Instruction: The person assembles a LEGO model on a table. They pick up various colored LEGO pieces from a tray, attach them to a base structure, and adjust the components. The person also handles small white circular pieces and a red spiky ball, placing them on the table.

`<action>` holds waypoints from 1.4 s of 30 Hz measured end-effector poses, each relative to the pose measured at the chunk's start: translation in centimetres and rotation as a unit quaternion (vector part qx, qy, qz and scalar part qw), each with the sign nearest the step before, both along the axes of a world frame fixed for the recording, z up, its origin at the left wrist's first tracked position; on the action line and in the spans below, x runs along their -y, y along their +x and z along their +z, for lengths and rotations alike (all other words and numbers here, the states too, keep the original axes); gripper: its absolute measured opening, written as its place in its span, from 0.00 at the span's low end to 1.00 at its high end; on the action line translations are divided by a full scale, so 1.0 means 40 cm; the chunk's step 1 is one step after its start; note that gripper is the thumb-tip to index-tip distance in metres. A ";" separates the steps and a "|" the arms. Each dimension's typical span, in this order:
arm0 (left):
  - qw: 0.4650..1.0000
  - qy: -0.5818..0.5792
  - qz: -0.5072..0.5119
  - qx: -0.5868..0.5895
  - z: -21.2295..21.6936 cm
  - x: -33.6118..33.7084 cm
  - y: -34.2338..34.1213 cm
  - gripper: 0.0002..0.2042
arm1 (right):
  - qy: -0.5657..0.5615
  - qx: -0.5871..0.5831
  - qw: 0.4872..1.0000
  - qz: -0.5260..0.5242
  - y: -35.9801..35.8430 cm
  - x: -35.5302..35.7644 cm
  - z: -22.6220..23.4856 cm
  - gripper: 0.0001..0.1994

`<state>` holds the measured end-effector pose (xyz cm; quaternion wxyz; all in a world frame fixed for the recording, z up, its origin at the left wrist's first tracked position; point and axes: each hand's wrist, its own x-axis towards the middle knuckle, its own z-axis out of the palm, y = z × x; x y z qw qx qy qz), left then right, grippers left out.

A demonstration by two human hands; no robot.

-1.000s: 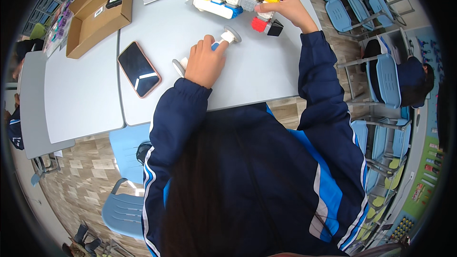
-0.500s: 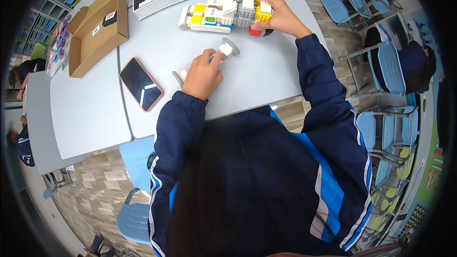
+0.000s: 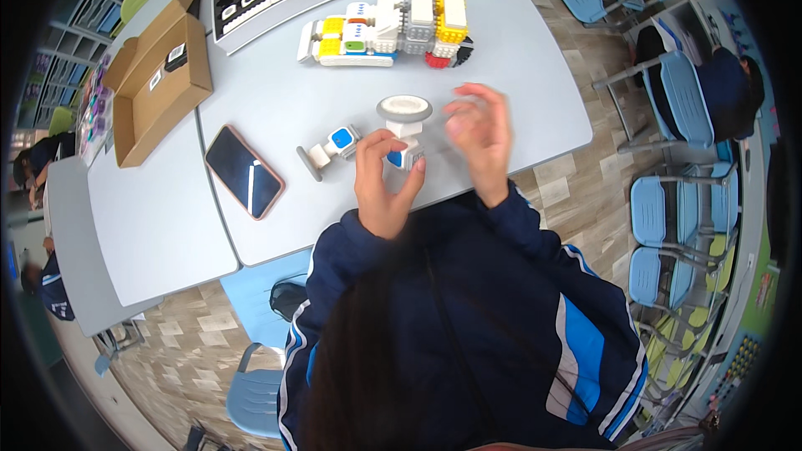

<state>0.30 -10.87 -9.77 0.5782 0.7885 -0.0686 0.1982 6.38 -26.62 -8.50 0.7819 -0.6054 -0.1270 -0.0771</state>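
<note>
My left hand (image 3: 383, 188) pinches a white-and-blue block with a wheel (image 3: 405, 129) between thumb and fingers. The wheel, a white disc with a grey rim, points away from me. To the right of it, my right hand (image 3: 482, 138) is raised over the table edge, fingers bent and apart, blurred, with nothing seen in it. A similar white-and-blue block with a wheel (image 3: 338, 144) lies just left of my left hand. Farther back rests a building-brick model (image 3: 388, 27) in white, yellow and grey, with red and black parts at its right end; neither hand touches it.
A phone (image 3: 245, 171) lies on the white table (image 3: 535, 100) at the left. Beyond it stands an open cardboard box (image 3: 159, 88). A black tray of coloured bricks (image 3: 227, 33) is at the back. Blue chairs (image 3: 689, 108) stand at the right; people sit farther off.
My right hand has let go of the brick model and come back toward me. My left hand has lifted the wheeled block nearer, its wheel now turned away. The other wheeled block is now uncovered.
</note>
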 end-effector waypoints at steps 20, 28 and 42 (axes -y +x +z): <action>0.944 -0.293 -0.103 -0.112 -0.050 0.003 -0.007 0.25 | 0.087 -0.130 0.975 0.156 -0.007 0.021 -0.055 0.25; 0.933 -0.313 -0.107 -0.141 -0.029 0.003 -0.003 0.20 | 0.079 -0.093 0.978 0.171 -0.004 0.023 -0.067 0.29; 0.926 -0.353 0.040 -0.131 -0.042 0.049 0.027 0.17 | 0.101 -0.140 0.985 -0.001 -0.032 -0.060 -0.062 0.09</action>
